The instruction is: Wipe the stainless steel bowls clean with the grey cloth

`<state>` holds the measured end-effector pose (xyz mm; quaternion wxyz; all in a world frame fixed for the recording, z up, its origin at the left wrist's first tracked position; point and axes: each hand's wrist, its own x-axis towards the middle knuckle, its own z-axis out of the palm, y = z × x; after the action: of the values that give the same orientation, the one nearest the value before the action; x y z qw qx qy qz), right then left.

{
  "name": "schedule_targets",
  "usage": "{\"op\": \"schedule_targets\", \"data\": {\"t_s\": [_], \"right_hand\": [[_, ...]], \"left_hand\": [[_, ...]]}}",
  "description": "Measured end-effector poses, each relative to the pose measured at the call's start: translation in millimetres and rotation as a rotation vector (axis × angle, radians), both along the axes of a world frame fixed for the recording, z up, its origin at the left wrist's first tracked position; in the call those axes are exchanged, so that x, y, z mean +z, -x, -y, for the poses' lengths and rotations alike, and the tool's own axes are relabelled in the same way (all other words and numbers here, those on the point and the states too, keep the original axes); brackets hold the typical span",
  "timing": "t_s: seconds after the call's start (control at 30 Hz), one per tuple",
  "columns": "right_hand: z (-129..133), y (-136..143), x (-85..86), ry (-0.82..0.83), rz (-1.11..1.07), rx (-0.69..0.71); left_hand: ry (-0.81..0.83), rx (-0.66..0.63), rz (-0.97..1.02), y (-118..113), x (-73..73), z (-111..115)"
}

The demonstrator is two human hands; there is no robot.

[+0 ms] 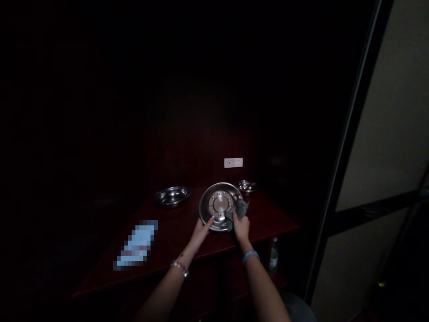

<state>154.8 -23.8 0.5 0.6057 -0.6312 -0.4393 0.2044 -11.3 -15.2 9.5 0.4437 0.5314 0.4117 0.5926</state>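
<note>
A round steel basin [220,205] is held tilted above the dark red table, its inside facing me. My left hand [202,229] grips its lower left rim, with the thumb over the edge. My right hand [241,226] is closed on a grey cloth [238,210], which lies against the basin's right side and rim. Another steel basin [172,196] rests on the table to the left. Behind the held basin, to the right, stands a smaller steel dish [246,186].
The dark red table [167,237] bears a blurred light-blue item [137,245] at its left. A white socket panel [233,163] is on the back wall. Below the table's right edge stands a bottle [273,257]. A pale panel with a dark frame rises at the right.
</note>
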Motion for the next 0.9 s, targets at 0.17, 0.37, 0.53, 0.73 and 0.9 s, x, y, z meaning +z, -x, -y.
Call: {"op": "schedule_targets", "data": {"t_s": [0.17, 0.37, 0.53, 0.73, 0.9], "right_hand": [[-4.0, -1.1, -2.9, -0.002, 0.018, 0.023], [-2.8, -1.7, -2.8, 0.019, 0.043, 0.067], [0.2, -1.1, 0.4, 0.016, 0.062, 0.069], [0.8, -1.9, 2.4, 0.035, 0.036, 0.057], [-0.8, -3.0, 0.0, 0.025, 0.025, 0.066]], "left_hand": [[-0.050, 0.065, 0.014, -8.0, -11.1, -6.0], [-0.027, 0.122, 0.035, -1.3, -15.5, -10.3], [0.031, 0.178, 0.050, -0.7, -10.4, -7.2], [0.012, 0.158, 0.052, -1.9, -13.5, -8.7], [-0.013, 0.139, 0.043, -2.3, -20.0, -12.7]]}}
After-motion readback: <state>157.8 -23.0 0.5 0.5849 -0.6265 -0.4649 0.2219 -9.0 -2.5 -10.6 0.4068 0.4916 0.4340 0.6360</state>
